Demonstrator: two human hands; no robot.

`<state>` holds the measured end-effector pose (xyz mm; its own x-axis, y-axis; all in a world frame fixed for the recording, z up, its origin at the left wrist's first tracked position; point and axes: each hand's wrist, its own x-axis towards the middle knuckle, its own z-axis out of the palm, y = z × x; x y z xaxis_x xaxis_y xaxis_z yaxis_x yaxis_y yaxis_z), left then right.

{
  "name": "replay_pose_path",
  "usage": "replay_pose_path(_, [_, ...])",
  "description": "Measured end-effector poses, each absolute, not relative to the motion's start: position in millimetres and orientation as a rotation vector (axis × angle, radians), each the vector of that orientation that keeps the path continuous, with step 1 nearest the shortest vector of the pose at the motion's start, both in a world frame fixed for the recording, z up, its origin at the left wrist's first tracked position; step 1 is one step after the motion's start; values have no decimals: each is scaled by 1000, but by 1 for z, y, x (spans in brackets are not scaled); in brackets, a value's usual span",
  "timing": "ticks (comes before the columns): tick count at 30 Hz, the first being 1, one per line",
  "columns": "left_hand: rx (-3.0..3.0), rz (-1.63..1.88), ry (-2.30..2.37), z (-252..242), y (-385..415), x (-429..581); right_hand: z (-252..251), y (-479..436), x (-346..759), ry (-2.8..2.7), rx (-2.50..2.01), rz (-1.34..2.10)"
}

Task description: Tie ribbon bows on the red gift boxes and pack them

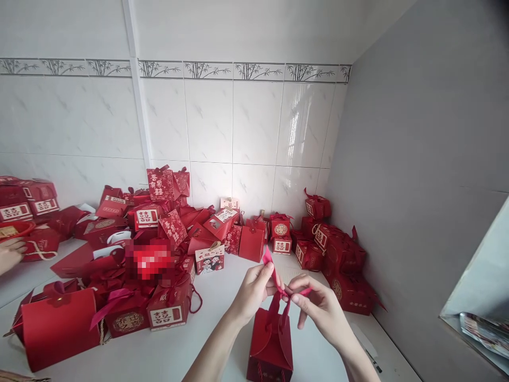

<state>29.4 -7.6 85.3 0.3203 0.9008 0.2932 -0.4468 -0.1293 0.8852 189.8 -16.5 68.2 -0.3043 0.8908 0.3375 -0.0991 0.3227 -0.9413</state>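
A dark red gift box [271, 347] stands upright on the white table in front of me, its curved top flaps folded together. A pinkish-red ribbon [281, 291] comes up from its top and crosses in a knot or loop. My left hand [256, 284] pinches one part of the ribbon between thumb and fingers, and a free end sticks up above the thumb. On the other side, my right hand [312, 302] pinches the ribbon's other part close to the crossing. Both hands are just above the box; the fingers partly hide the knot.
Many red gift boxes are heaped to the left, with a large red box [59, 329] in front. More boxes [345, 265] are stacked along the right wall. Another person's hand [11, 253] is at a red bowl [18, 229] on the far left. A pen [375, 363] lies right.
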Motion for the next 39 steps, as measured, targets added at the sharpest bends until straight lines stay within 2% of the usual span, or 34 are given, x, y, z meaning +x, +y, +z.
replay_pose_path(4, [1212, 1307, 556, 84, -8, 28, 70, -18, 187, -1437, -867, 1022])
replay_pose_path(12, [853, 1722, 797, 49, -12, 26, 63, -28, 193, -1062, -1264, 826])
replay_pose_path(19, [670, 1854, 980, 21, -12, 0, 49, -43, 210, -1024, -1410, 731])
replay_pose_path(28, [602, 1851, 1206, -11, -11, -51, 14, -60, 249, -940, -1620, 766])
replay_pose_path(39, [952, 1512, 1561, -43, -15, -92, -33, -63, 289, -954, -1757, 886])
